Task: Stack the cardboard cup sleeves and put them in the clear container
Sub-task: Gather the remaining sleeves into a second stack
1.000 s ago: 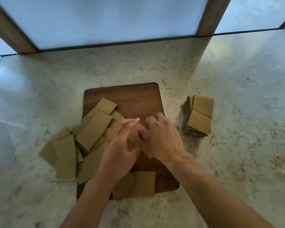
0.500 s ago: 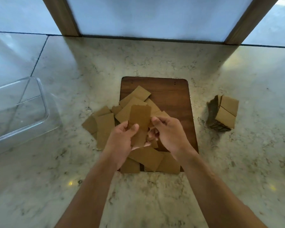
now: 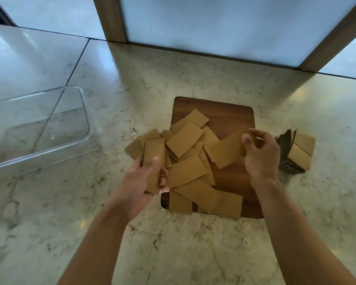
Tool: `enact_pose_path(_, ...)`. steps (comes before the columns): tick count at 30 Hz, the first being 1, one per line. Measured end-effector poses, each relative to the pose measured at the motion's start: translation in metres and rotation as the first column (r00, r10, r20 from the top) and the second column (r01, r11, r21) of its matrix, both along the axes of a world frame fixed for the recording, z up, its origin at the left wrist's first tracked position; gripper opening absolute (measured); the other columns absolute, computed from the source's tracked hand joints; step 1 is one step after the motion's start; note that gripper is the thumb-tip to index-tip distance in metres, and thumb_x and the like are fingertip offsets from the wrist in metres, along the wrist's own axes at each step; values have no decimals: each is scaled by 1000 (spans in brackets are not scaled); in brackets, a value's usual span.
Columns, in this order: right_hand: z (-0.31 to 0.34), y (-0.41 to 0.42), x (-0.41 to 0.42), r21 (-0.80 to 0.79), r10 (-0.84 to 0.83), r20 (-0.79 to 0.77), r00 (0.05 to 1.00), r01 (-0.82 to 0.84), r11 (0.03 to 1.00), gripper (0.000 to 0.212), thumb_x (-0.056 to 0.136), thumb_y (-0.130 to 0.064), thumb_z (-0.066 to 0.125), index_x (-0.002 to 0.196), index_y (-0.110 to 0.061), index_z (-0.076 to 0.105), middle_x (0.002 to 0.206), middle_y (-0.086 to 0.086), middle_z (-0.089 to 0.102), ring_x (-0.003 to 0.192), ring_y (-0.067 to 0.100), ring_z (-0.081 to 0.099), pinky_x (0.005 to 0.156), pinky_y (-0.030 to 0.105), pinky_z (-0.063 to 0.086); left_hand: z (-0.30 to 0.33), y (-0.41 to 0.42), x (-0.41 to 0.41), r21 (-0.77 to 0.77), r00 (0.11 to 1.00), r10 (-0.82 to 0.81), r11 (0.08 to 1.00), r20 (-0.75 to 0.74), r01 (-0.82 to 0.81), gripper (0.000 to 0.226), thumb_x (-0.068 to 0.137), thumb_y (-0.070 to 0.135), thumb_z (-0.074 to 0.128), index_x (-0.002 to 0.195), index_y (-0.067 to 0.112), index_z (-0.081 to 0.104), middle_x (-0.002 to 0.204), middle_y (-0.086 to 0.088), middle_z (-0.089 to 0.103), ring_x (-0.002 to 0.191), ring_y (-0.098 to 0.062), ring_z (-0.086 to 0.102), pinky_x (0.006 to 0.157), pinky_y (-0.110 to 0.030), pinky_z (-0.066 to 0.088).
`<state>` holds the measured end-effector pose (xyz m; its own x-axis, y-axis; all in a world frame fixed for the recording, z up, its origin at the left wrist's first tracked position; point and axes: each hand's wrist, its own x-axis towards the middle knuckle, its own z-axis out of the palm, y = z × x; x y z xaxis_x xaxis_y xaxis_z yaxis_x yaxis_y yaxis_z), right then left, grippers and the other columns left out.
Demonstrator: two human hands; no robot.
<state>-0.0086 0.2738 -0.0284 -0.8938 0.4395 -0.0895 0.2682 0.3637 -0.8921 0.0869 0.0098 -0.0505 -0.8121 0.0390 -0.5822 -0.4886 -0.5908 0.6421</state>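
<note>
On board (image 3: 224, 112) at centre: loose sleeves (image 3: 185, 138) mostly unstacked. Left hand (image 3: 141, 182) grips sleeve (image 3: 153, 161); right hand (image 3: 260, 153) pinches another (image 3: 224, 151). Small stack (image 3: 300, 150) at 3 o'clock. Clear container (image 3: 84, 112) at 9 o'clock on desk (image 3: 173, 243), no sleeves inside.

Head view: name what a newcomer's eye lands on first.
A loose heap of cardboard sleeves sprawls over the wooden board at centre. The left hand grips one sleeve upright while the right hand pinches another sleeve. An empty clear container waits far left; a neat sleeve stack sits right.
</note>
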Motion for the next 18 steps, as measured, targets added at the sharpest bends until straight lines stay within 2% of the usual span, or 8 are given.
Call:
enact_pose_path(3,14,-46,21,-212,322,86,943,-298,931,7,96,-35,67,98,-41,68,91,-19,71,85,-2,69,63,15,56,12,9,-4,-12,984,-179,984,-7,179,60,92,49,69,144,23,53,103,-20,74,85,-38,74,77,-53,63)
enact_pose_path(6,3,-97,46,-298,513,193,837,-448,843,10,97,-44,66,93,-37,72,90,-12,75,78,5,73,56,20,58,12,12,-1,57,963,-267,961,-34,269,40,103,17,63,141,20,55,125,-27,73,110,-55,70,84,-60,62)
enact_pose_path(8,-8,-106,49,-159,447,212,869,-420,893,31,96,-56,59,100,-30,76,101,-2,72,90,12,70,69,29,57,3,3,4,67,973,-231,970,-25,232,45,101,-6,52,141,16,53,123,-32,72,106,-57,71,79,-59,63)
enact_pose_path(10,-20,-99,46,130,334,306,892,-387,913,57,89,-69,58,125,-26,69,126,2,62,121,21,57,99,38,50,-1,-10,12,109,986,-162,980,-37,165,54,99,-8,42,141,26,48,119,-35,72,93,-53,74,73,-55,63)
enact_pose_path(11,-22,-95,48,282,301,402,865,-429,858,73,83,-73,62,137,-25,60,134,4,54,129,25,48,108,42,43,-3,-17,15,141,993,-112,983,-39,116,60,97,-5,41,140,36,48,116,-34,73,85,-49,73,71,-53,61)
enact_pose_path(13,-31,-91,55,433,275,532,801,-536,725,91,74,-73,73,145,-22,47,137,7,47,131,29,41,110,44,36,-4,-28,21,188,997,-40,981,-62,51,70,92,-2,40,132,54,55,105,-30,73,75,-41,67,67,-51,56)
enact_pose_path(15,-36,-84,54,393,251,485,838,-465,793,79,76,-60,80,138,-20,53,133,4,53,127,25,47,109,43,39,-1,-34,23,189,997,4,982,-77,10,76,86,-3,44,130,56,61,100,-26,70,72,-38,66,67,-51,55)
enact_pose_path(18,-20,-62,29,65,95,254,962,-115,991,38,89,-27,79,121,-22,61,116,-2,68,107,17,65,87,31,56,1,-38,23,204,996,39,979,-83,-22,72,82,-9,39,125,43,66,108,-31,72,84,-49,72,72,-56,60)
